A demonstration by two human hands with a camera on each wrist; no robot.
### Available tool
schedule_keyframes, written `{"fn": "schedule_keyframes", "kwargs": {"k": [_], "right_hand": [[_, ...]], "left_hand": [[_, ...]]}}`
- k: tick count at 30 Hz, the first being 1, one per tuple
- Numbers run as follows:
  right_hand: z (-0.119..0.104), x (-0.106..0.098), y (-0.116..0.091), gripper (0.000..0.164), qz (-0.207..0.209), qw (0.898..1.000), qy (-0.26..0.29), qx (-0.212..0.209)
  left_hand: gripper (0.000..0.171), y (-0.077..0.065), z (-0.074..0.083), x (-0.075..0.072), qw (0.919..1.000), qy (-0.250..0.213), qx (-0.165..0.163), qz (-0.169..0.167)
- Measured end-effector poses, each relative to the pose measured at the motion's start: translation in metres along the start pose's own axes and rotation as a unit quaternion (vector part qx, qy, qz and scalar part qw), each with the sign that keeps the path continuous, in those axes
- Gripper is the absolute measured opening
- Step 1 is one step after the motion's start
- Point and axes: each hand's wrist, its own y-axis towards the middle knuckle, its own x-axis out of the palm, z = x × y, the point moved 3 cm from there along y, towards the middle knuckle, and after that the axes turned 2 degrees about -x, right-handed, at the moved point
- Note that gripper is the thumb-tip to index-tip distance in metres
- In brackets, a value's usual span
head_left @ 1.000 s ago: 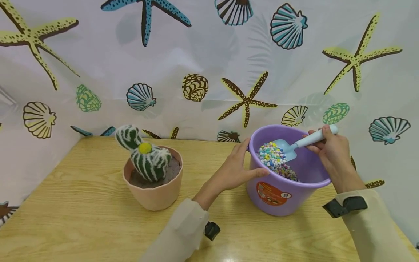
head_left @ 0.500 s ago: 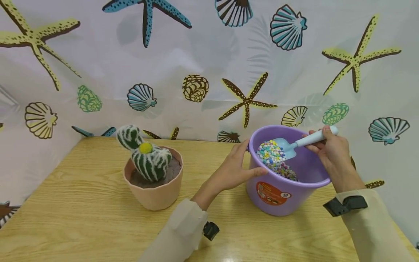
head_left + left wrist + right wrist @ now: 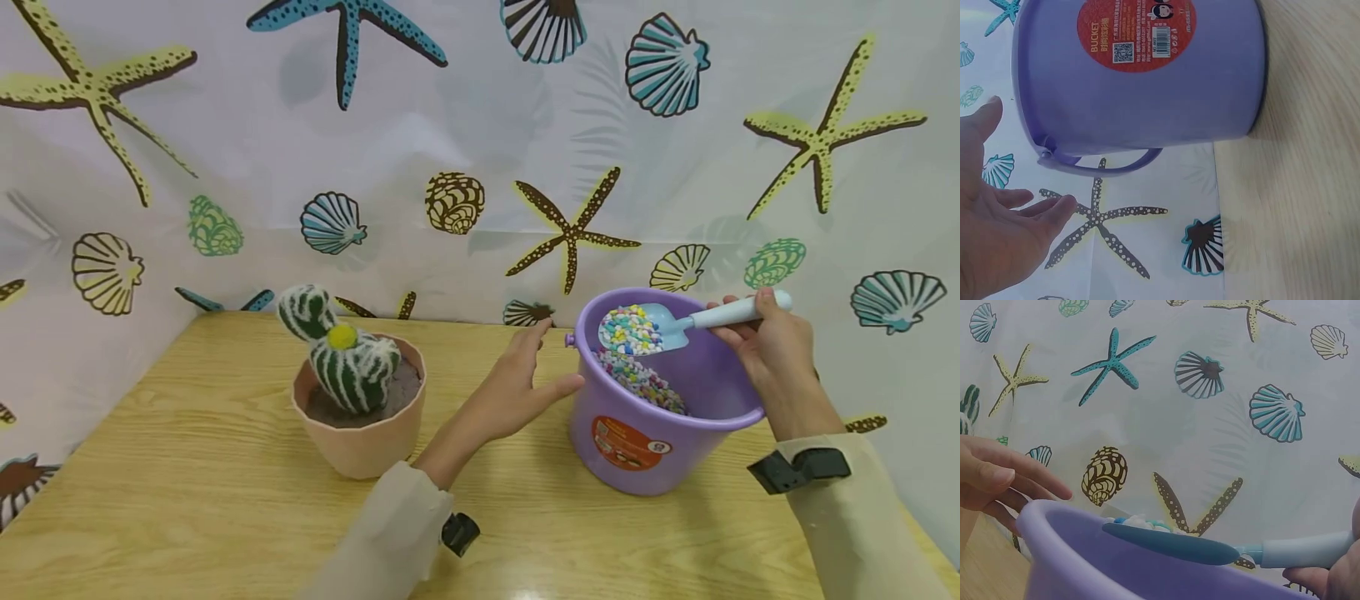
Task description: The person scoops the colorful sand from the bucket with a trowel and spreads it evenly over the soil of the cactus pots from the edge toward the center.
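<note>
My right hand (image 3: 780, 358) grips the pale handle of a light blue scoop (image 3: 675, 329) over the mouth of a purple bucket (image 3: 637, 433). Small multicoloured pebbles (image 3: 630, 332) heap the scoop's blade. More pebbles lie against the bucket's inner wall. In the right wrist view the scoop (image 3: 1172, 544) is near level, its blade just above the bucket's rim (image 3: 1054, 519). Left of the bucket, my left hand (image 3: 502, 396) is apart from the rim with fingers extended and thumb spread. The left wrist view shows that hand (image 3: 1004, 231) beside the bucket (image 3: 1141, 94), holding nothing.
A peach pot (image 3: 367, 442) with soil and a green-and-white knitted cactus (image 3: 348, 371) stands on the wooden table (image 3: 187, 500) to the left. Behind the table hangs a white cloth (image 3: 412, 125) printed with shells and starfish. A handle (image 3: 1110, 169) hangs at the bucket's side.
The left hand has let go of the bucket's rim and moved left. The right hand has raised the loaded scoop slightly, and more of the pebbles in the bucket show.
</note>
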Motion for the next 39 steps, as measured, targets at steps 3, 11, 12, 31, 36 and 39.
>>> {"fn": "schedule_keyframes", "kwargs": {"k": [3,11,12,31,36,39], "right_hand": [[-0.001,0.001,-0.001,0.049,0.012,1.000,0.008,0.000],[-0.001,0.004,-0.003,0.043,0.043,0.999,0.018,-0.005],[-0.001,0.005,-0.004,0.043,0.048,0.999,0.021,-0.006],[0.005,0.014,-0.018,0.051,0.080,0.996,0.038,-0.009],[0.005,0.017,-0.020,0.049,0.081,0.996,0.047,-0.012],[0.006,0.019,-0.020,0.050,0.080,0.995,0.052,-0.010]], "left_hand": [[0.083,-0.006,-0.004,-0.005,1.0000,-0.001,0.002,0.009],[0.081,-0.030,-0.011,-0.018,0.9996,0.003,-0.014,0.025],[0.081,-0.034,-0.012,-0.019,0.9996,0.007,-0.016,0.024],[0.062,-0.110,-0.021,-0.063,0.9988,0.043,-0.023,-0.002],[0.052,-0.125,-0.023,-0.080,0.9986,0.048,-0.022,0.006],[0.044,-0.134,-0.028,-0.091,0.9975,0.059,-0.036,0.011]]}}
